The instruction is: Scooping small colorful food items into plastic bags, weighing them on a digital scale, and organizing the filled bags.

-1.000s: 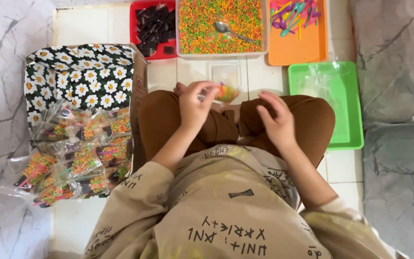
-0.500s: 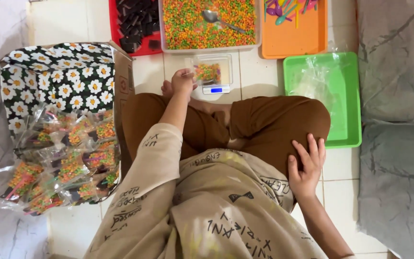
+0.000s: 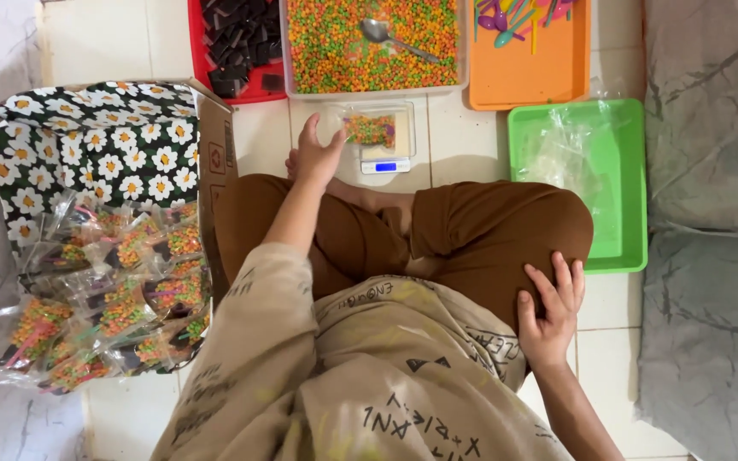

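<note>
The left hand [image 3: 316, 155], fingers loosely spread, touches one small clear plastic bag of colourful sprinkles [image 3: 370, 130] on one small white digital scale [image 3: 383, 145], while the right hand [image 3: 550, 309] lies spread flat on the brown-trousered knee [image 3: 506, 230].

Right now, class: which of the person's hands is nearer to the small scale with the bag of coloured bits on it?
Left. The left hand touches the small scale at its left edge; the right hand rests on the knee, well away.

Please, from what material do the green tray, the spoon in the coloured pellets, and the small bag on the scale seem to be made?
The green tray looks like moulded plastic: one even colour, smooth rim with a soft shine. The spoon seems to be polished metal, silver-grey with bright reflections, though silvered plastic is possible. The small bag on the scale looks like thin clear plastic film: its contents show through.
</note>
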